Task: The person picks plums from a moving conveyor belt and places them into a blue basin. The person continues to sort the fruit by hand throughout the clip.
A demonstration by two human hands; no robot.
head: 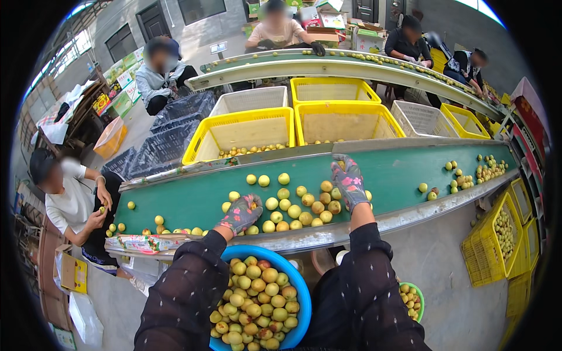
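Both my hands wear grey floral gloves over a green conveyor belt (395, 171). My left hand (241, 213) curls around a reddish-yellow round fruit (253, 205), low over the belt's near side. Farther right, near the far rail, my right hand (347, 177) has its fingers bent around another fruit (341, 165), partly hidden by the glove. Yellow-green fruits (294, 211), some with brown patches, lie loose between the hands. A blue plastic basin (305, 298) full of similar fruits (259, 298) sits below the belt's near edge, under my left forearm.
Yellow crates (239, 115) stand beyond the far rail (281, 154). A metal rail (395, 221) borders the near side. A person (66, 188) sits at the left end; others sit at a second conveyor (325, 69). A green basin (420, 302) and yellow crate (478, 259) are right.
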